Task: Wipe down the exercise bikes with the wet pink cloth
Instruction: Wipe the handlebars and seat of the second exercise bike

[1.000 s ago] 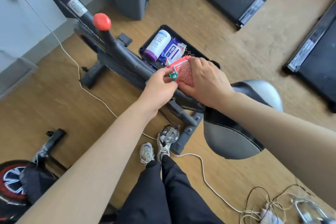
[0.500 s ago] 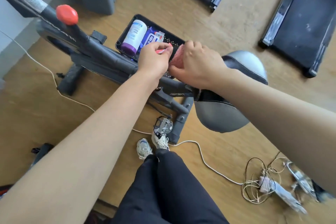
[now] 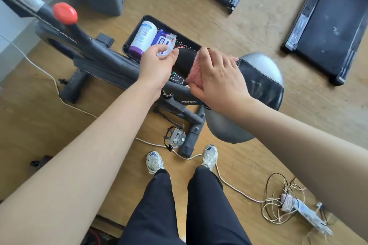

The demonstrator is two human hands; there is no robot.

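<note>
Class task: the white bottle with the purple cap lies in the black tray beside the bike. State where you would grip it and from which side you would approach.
Grip the white bottle across its round middle, coming from above. It lies on its side along the black tray wall, with the blue packet on its other side, so only its top is open. The left hand is nearest.

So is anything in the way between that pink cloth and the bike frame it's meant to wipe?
Nothing visible. The right hand presses the pink cloth against the bike near the frame tube, just ahead of the saddle. The left hand is beside it, over the black tray, not blocking.
</note>
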